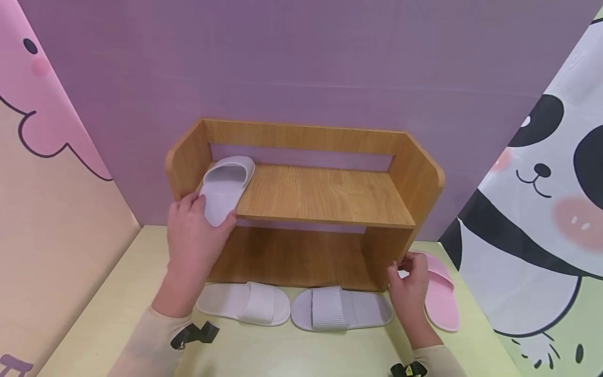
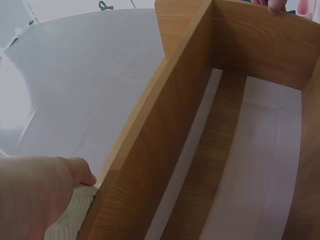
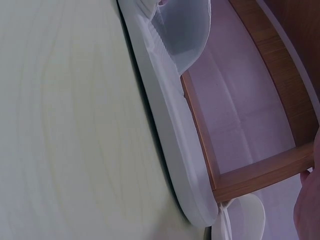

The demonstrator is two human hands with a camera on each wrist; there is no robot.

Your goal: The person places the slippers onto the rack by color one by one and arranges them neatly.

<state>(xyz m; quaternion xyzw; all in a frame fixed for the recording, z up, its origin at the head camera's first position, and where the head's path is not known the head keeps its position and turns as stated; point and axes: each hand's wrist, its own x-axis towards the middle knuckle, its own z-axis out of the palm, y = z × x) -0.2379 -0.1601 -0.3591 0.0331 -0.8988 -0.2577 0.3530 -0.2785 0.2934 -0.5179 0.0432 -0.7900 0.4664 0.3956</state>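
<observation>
Two front slippers, left grip pinching white slipper, right grip holding rack, pink slipper beside

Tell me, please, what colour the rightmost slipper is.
The rightmost slipper is pink; it shows best in the head view.

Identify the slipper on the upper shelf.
The pale slipper gripped by the left hand; the pink slipper and two slippers in front of the rack lie on the table.

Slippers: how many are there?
4 clearly: top slipper in the left hand, front-left slipper and front-right slipper before the rack, pink slipper at right; perhaps another behind the right hand.
</observation>
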